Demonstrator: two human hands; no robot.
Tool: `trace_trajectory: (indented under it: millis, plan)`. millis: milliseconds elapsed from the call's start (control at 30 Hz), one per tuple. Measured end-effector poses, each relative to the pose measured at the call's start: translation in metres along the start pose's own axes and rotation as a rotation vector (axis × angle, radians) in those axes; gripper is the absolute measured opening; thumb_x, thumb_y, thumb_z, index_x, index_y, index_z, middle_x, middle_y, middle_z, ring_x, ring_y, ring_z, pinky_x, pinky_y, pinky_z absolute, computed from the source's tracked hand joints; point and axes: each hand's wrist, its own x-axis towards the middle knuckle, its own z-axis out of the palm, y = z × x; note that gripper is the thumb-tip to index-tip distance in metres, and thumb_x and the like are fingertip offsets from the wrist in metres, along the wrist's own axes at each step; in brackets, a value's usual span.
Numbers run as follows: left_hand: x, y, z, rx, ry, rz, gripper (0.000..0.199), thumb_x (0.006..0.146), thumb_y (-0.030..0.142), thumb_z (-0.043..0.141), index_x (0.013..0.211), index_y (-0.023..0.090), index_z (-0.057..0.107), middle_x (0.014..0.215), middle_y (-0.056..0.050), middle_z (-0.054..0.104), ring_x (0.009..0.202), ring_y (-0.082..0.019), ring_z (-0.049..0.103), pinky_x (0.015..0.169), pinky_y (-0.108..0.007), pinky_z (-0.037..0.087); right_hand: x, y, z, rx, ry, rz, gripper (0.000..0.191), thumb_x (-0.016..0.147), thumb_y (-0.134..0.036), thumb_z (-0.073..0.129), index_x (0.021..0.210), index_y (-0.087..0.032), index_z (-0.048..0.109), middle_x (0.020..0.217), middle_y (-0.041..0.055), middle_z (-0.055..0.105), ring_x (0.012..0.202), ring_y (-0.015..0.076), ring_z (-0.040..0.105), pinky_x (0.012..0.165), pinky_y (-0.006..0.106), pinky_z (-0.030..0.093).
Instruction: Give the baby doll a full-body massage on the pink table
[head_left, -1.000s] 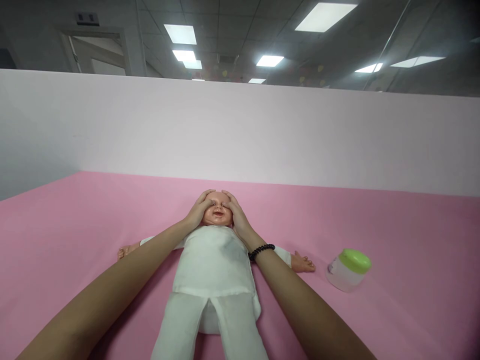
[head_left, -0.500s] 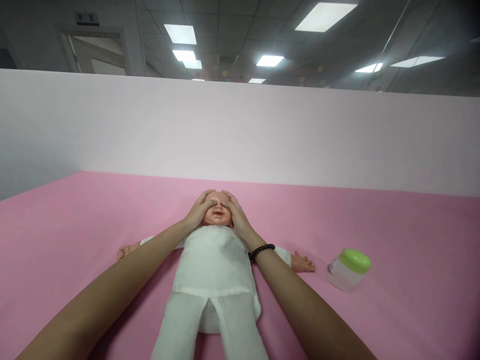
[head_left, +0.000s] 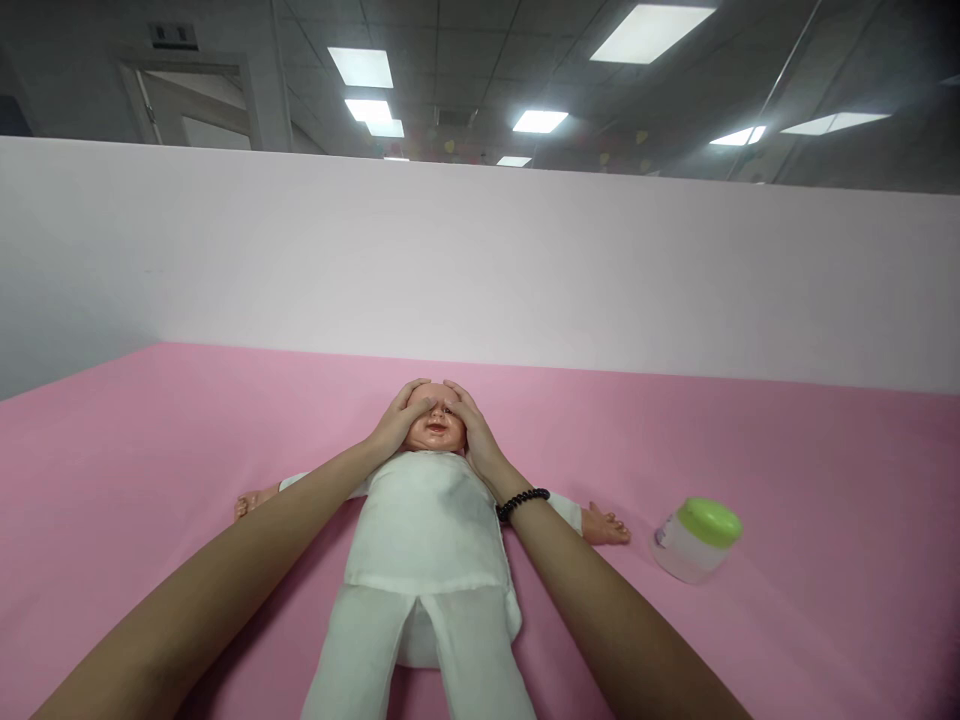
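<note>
A baby doll [head_left: 431, 530] in white clothes lies on its back on the pink surface, arms spread out to both sides. My left hand [head_left: 397, 418] cups the left side of the doll's head, its thumb across one eye. On the other side of the head rests my right hand [head_left: 477, 430], its thumb at the other eye and its fingers along the top of the head. The doll's nose and open mouth show between my hands. A black coiled band [head_left: 523, 503] circles my right wrist.
A clear jar with a green lid [head_left: 697, 540] stands on the pink surface [head_left: 825, 520], right of the doll's hand. A white partition [head_left: 480, 265] rises behind the surface. Beyond it are a door frame and ceiling lights.
My thumbs have shifted slightly on the doll's face: the left one reaches a little farther inward, and part of the eye beside the right one now shows. The doll and jar stay in place.
</note>
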Motion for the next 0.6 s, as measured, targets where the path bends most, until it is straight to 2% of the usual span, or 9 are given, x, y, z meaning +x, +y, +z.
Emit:
trace_trajectory:
  millis: [133,333,500,600]
  plan:
    - [-0.002,0.002,0.001,-0.011,-0.007,-0.025,0.055,0.08,0.042,0.075,0.129,0.028,0.055,0.123,-0.005,0.067,0.107,-0.024,0.068,0.095,-0.036,0.055,0.0,0.0,-0.001,-0.071,0.017,0.005,0.061,0.071,-0.039,0.074,0.13,-0.031,0.062,0.127,0.0017,0.066,0.116,0.0255,0.064,0.099,0.038,0.054]
    - [0.008,-0.003,0.002,0.041,0.058,-0.011,0.049,0.078,0.034,0.063,0.126,0.025,0.057,0.121,-0.005,0.066,0.11,-0.025,0.066,0.095,-0.036,0.054,0.005,0.003,-0.003,-0.057,0.008,-0.025,0.055,0.072,-0.041,0.07,0.126,-0.03,0.063,0.134,0.0004,0.063,0.126,0.0247,0.058,0.106,0.036,0.049]
    - [0.007,-0.001,0.003,0.013,0.043,-0.012,0.05,0.077,0.034,0.065,0.126,0.024,0.057,0.117,-0.005,0.067,0.106,-0.024,0.067,0.094,-0.036,0.055,0.002,0.001,-0.001,0.015,0.002,0.008,0.057,0.072,-0.043,0.074,0.126,-0.03,0.063,0.131,0.0008,0.064,0.121,0.0247,0.061,0.1,0.035,0.052]
    - [0.003,0.0,0.002,0.011,0.025,-0.005,0.053,0.078,0.04,0.071,0.127,0.024,0.057,0.122,-0.006,0.067,0.112,-0.025,0.066,0.096,-0.036,0.054,0.0,0.0,0.001,0.044,-0.001,0.014,0.057,0.073,-0.046,0.076,0.126,-0.029,0.063,0.128,0.0014,0.065,0.118,0.0246,0.062,0.098,0.035,0.053]
